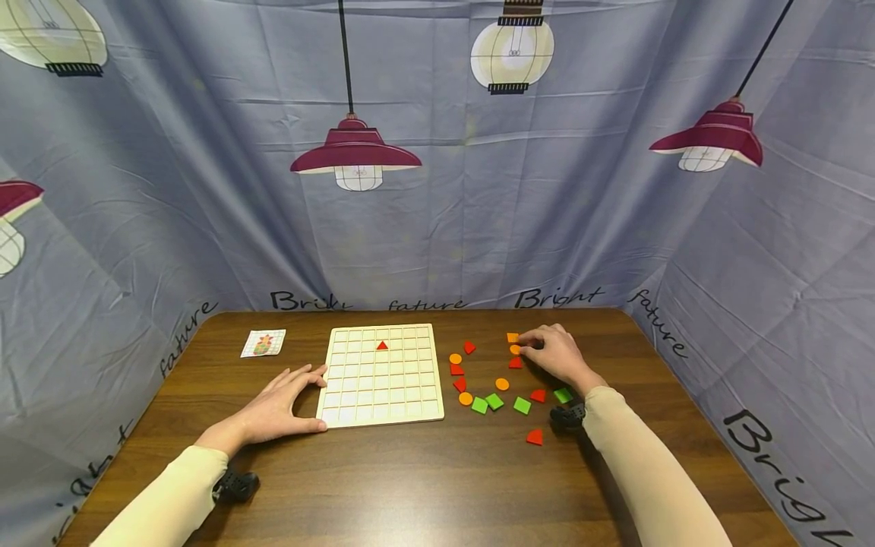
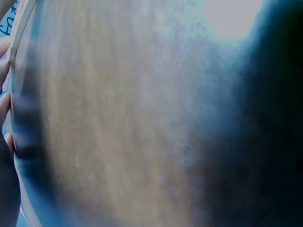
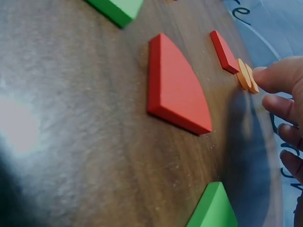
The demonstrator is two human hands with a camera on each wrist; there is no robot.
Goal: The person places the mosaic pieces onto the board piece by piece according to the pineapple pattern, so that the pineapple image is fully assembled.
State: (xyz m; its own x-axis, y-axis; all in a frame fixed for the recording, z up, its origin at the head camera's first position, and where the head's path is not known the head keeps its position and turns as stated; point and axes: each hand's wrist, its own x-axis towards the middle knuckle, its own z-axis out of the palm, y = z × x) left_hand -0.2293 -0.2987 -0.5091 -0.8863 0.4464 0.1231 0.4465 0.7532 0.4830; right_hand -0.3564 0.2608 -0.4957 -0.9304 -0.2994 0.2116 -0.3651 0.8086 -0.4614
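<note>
My left hand (image 1: 276,410) lies at the left side of a pale gridded board (image 1: 369,406), thumb at its near corner and fingertips at its left edge. One red triangle (image 1: 382,346) sits in the upper part of the grid. In the left wrist view, only fingertips (image 2: 4,106) show along the board's edge. My right hand (image 1: 554,353) reaches to the far side of the loose pieces. Its fingertips are right at an orange square (image 1: 512,337) and an orange disc (image 1: 515,349), which lie flat. A red quarter-circle piece (image 1: 516,364) lies just nearer.
Between the board and my right arm lie more orange discs (image 1: 502,384), red quarter-circle pieces (image 3: 177,87) and several green pieces (image 1: 522,406). A card with a printed coloured pattern (image 1: 263,343) lies at the far left. A grey-blue curtain (image 1: 437,228) surrounds the wooden table (image 1: 410,486).
</note>
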